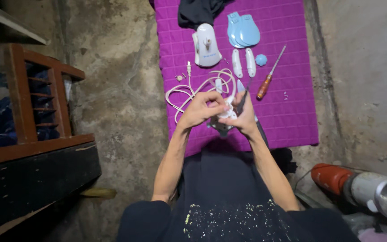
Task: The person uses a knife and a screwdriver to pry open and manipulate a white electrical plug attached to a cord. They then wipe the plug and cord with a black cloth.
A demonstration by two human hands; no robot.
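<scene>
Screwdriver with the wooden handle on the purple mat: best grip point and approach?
Take the screwdriver by its thick reddish-brown wooden handle, the lower-left end nearer the person. Come from above: it lies flat and diagonal on the purple mat, with bare mat beside the handle. The thin metal shaft gives less to hold.

Small white part [225,117] (corded), held above purple mat.

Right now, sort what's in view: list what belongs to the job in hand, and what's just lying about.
In the job:
left hand and right hand, both gripping a small white part
white cord
white housing
blue covers
two white bars
blue knob
screwdriver
purple mat

Lying about:
wooden chair
black cloth
red and silver flask
</scene>
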